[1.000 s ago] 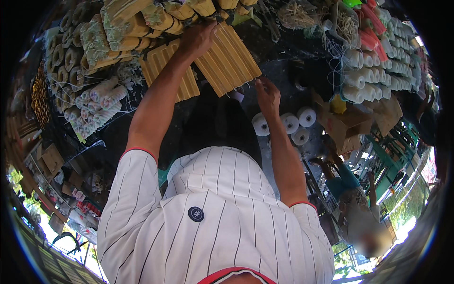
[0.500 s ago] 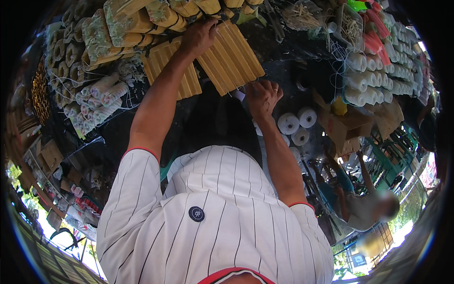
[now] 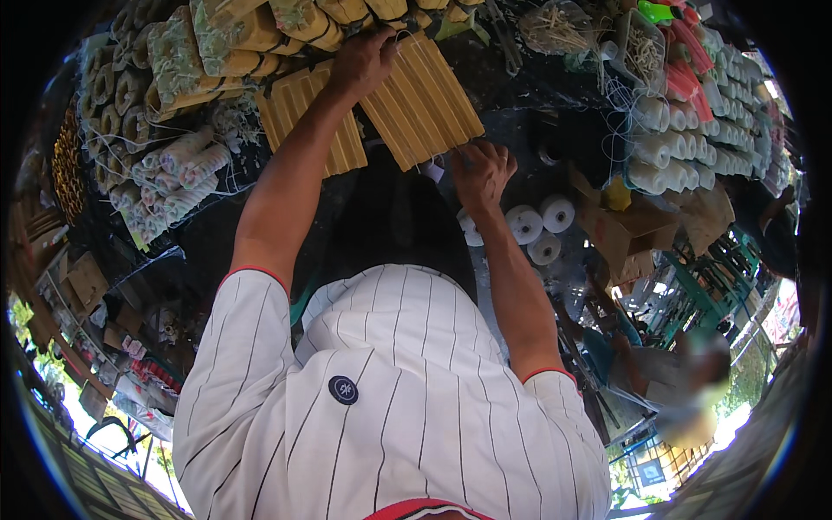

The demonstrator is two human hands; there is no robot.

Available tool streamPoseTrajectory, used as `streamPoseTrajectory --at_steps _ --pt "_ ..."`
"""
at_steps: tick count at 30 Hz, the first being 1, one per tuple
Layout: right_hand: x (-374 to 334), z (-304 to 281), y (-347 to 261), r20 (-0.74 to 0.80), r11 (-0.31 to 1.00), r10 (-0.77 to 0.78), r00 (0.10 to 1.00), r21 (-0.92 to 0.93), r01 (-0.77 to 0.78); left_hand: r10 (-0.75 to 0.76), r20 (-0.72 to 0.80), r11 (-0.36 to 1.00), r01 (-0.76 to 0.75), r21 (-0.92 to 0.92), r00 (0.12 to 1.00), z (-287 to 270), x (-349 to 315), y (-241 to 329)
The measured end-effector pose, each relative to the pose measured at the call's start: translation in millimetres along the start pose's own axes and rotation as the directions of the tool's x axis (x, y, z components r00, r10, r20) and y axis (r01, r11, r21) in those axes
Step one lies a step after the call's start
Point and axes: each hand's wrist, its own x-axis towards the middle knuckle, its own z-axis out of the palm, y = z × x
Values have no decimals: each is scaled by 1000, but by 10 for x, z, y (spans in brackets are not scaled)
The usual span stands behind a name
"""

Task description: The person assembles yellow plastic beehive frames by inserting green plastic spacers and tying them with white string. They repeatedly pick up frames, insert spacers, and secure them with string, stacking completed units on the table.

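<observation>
A yellow-brown ridged panel (image 3: 423, 102) lies in front of me at a slant. A second ridged panel (image 3: 345, 154) sits to its left, partly covered by my left forearm. My left hand (image 3: 362, 65) is at the upper left corner of the right panel, its fingers bent and closed, with a thin white thread (image 3: 404, 33) curving out by the fingertips. At that panel's lower right corner is my right hand (image 3: 482, 178), fingers curled together; what they hold is hidden. A small whitish piece (image 3: 432, 170) shows beside it, under the panel's edge.
Stacked yellow-brown blocks (image 3: 238, 43) line the far edge. Bundled white sticks (image 3: 182, 178) lie at left. White spools (image 3: 543, 247) stand right of my forearm, near a cardboard box (image 3: 628, 230). White rolls (image 3: 659, 152) are piled at far right. Another person (image 3: 667, 373) is at lower right.
Both hands keep nearly the same places on the panel. The whole view has shifted slightly. The person at lower right has changed posture.
</observation>
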Motion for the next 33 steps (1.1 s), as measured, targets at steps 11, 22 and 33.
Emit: streamPoseTrajectory --at_steps 11,22,33 --pt "24 -44 -34 24 1000 -14 1000 -2 14 125 -56 991 -127 -32 991 -10 -42 -26" --pt "-35 8 9 31 1000 7 999 1 -7 137 146 990 -130 -59 980 -129 31 -28" --pt "-116 -66 -16 44 997 61 997 38 -62 85 55 994 -88 62 995 -537 -295 137"
